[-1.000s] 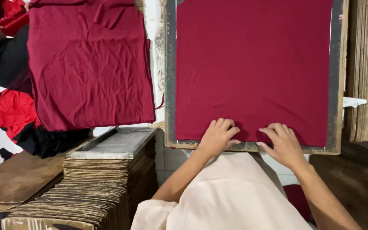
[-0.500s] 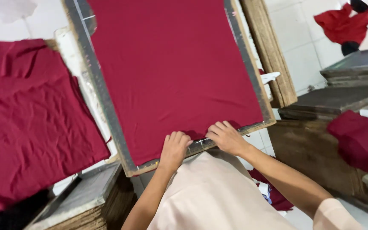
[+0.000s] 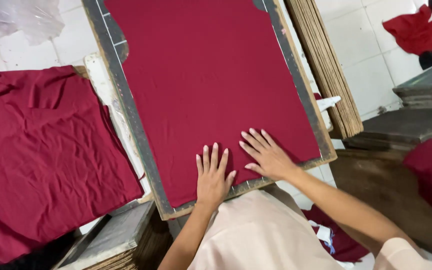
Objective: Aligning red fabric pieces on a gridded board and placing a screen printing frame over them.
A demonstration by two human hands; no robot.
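Two hands flat on dark red cloth stretched over a board.

Left hand and right hand press the red cloth with fingers spread, at the board's 6 o'clock edge. Rumpled red fabric lies at 9 o'clock; stacked cardboard sheets stand at 2 o'clock on the white tiled floor.

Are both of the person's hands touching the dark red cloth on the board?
Touching. The head view shows left hand and right hand flat, palms down, on the dark red cloth.
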